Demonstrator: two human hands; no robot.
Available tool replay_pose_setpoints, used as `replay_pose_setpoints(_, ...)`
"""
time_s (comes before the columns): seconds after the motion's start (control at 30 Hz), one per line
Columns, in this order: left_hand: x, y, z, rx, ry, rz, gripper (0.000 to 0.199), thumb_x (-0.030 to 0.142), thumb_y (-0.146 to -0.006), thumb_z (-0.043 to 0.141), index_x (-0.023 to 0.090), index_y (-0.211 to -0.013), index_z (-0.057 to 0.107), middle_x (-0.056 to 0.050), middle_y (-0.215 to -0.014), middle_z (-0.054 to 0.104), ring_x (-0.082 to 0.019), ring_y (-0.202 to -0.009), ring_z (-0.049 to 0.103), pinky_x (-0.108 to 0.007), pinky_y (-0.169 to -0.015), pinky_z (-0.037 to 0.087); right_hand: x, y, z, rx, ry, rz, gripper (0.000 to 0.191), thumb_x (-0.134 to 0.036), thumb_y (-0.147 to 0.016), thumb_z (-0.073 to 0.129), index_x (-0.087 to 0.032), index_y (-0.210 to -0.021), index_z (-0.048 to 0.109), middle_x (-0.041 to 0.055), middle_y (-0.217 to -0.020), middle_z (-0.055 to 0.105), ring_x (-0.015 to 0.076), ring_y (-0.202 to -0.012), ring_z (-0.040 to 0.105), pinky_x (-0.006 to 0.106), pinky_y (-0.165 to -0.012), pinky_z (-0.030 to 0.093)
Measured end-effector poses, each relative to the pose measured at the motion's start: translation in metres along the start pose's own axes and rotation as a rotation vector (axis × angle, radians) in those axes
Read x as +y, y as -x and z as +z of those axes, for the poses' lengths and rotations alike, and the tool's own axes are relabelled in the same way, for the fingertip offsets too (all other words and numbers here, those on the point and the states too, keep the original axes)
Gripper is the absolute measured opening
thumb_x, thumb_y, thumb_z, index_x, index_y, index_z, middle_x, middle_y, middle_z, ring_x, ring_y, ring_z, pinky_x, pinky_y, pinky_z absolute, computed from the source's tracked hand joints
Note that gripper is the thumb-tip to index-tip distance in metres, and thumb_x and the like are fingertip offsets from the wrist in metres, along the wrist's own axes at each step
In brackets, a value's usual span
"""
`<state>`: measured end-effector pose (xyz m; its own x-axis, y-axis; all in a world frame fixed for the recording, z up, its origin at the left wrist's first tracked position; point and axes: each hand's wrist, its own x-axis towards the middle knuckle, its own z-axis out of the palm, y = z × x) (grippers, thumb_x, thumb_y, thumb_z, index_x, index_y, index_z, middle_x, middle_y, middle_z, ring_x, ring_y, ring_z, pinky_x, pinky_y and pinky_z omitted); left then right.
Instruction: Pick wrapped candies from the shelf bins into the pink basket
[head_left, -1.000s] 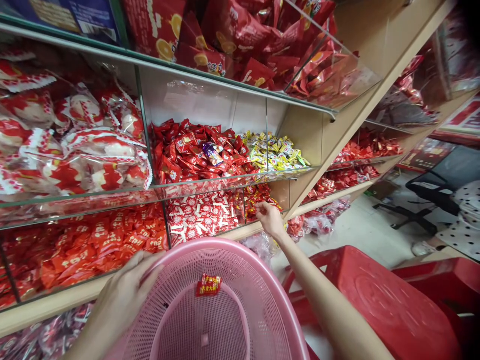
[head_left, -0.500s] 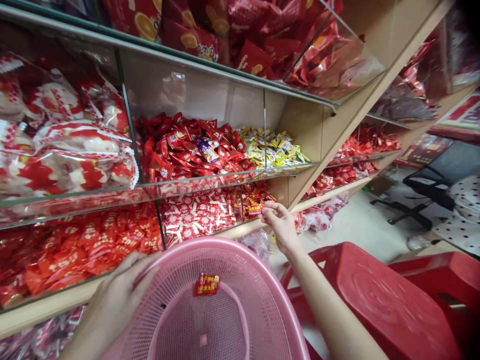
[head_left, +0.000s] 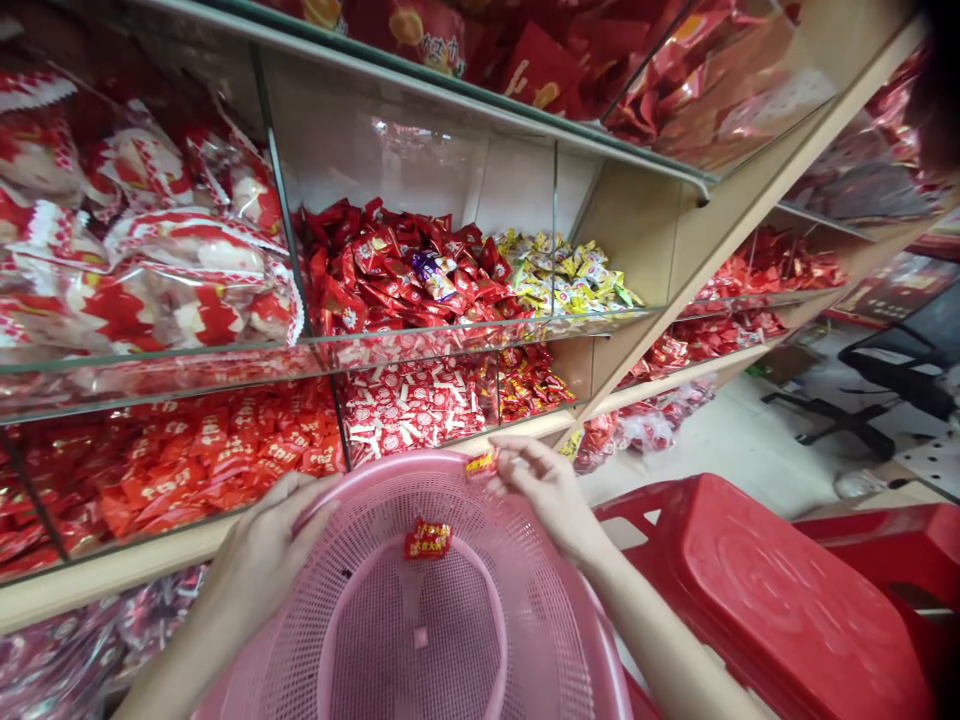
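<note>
pink mesh basket (head_left: 420, 600) sat low before the shelf (head_left: 525, 425), its near rim gripped by the left hand (head_left: 262, 540), seemingly to steady it. right hand (head_left: 544, 490) hovered over the far rim, fingertips pinched shut on a small candy (head_left: 481, 464), red wrapper with yellow print. a matching loose candy (head_left: 427, 538) lay inside the basket.

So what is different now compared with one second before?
The right hand came back from the lower shelf compartment to the rim of the pink basket, now pinching a small red candy. The left hand stayed on the rim, and one red candy in the basket lies as before.
</note>
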<state>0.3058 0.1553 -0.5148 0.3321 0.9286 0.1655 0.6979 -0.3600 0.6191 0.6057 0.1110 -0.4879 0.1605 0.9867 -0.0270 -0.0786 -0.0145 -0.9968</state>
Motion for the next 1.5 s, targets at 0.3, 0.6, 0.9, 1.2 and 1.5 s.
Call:
replay_pose_setpoints(0.3,0.008,0.001,-0.003,-0.010,-0.008,-0.009,0.044,0.044,-0.090,0.042,0.017,-0.117,0.062,-0.006,-0.100,0.058,-0.019,-0.091,0.059,-0.034,-0.085,0.041,0.049,0.020,0.025,-0.215,-0.043,0.275,0.038,-0.042,-0.066,0.073,-0.020,-0.089,0.052,-0.0047,-0.077,0.055,0.0151,-0.064,0.068,0.028,-0.060,0.053)
replay_pose_setpoints(0.6,0.012,0.000,-0.004,-0.012,-0.012,-0.026,0.047,0.047,-0.088,0.041,0.016,-0.115,0.063,-0.008,-0.099,0.058,-0.021,-0.089,0.059,-0.037,-0.086,0.042,0.052,0.021,0.023,-0.197,-0.098,0.321,0.046,-0.049,-0.063,0.075,-0.020,-0.089,0.050,-0.0057,-0.077,0.054,0.0139,-0.064,0.068,0.025,-0.058,0.052)
replay_pose_setpoints(0.9,0.006,0.001,-0.001,-0.007,0.004,-0.037,0.043,0.045,-0.088,0.043,0.019,-0.115,0.063,-0.006,-0.104,0.059,-0.021,-0.095,0.060,-0.034,-0.089,0.039,0.069,0.017,0.025,-0.243,-0.019,0.365,0.055,-0.060,-0.059,0.073,-0.018,-0.085,0.048,-0.0040,-0.076,0.058,0.0113,-0.053,0.066,0.019,-0.045,0.046)
replay_pose_setpoints(1.2,-0.002,0.001,0.000,-0.011,0.030,-0.011,0.041,0.046,-0.088,0.045,0.020,-0.116,0.061,-0.005,-0.107,0.058,-0.020,-0.098,0.058,-0.034,-0.090,0.039,0.077,0.010,0.029,-0.198,-0.044,0.329,0.064,-0.057,-0.062,0.073,-0.020,-0.107,0.046,-0.0017,-0.085,0.061,0.0108,-0.056,0.065,0.019,-0.044,0.047)
replay_pose_setpoints(1.5,0.004,0.002,-0.001,-0.008,0.029,-0.010,0.044,0.045,-0.089,0.043,0.017,-0.118,0.061,-0.005,-0.106,0.058,-0.018,-0.096,0.057,-0.030,-0.089,0.037,0.070,0.012,0.027,-0.155,0.039,0.274,0.050,-0.052,-0.069,0.068,-0.020,-0.104,0.050,0.0031,-0.096,0.058,0.0105,-0.055,0.064,0.020,-0.042,0.044)
